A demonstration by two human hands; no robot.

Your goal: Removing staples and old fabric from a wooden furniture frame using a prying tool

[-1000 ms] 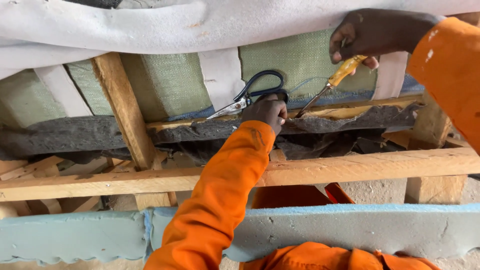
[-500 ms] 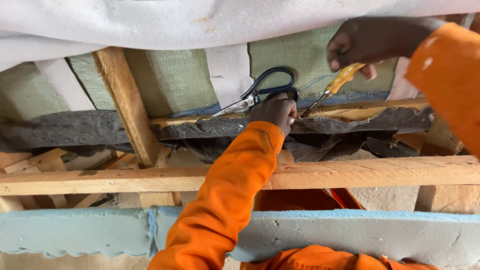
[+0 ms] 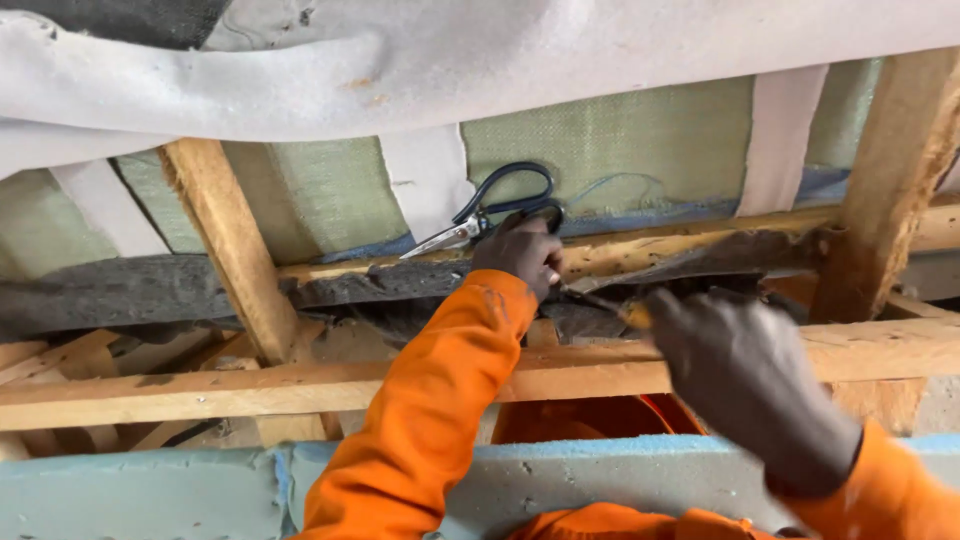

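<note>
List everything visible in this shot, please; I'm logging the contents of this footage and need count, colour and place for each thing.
scissors: one pair, black handles, silver blades, upper middle, in the left hand
tool with yellow handle: one, mostly hidden, at the right hand; its kind cannot be told
wooden frame rails: several, pale brown, crossing the middle, with uprights at left and right
dark felt padding: one strip, grey-black, along the upper rail
green woven fabric: panels, pale green, behind the frame
white cloth: one sheet, draped across the top
blue foam: one slab, light blue, along the bottom
left hand: one, orange sleeve, centre
right hand: one, orange sleeve, lower right, blurred
</note>
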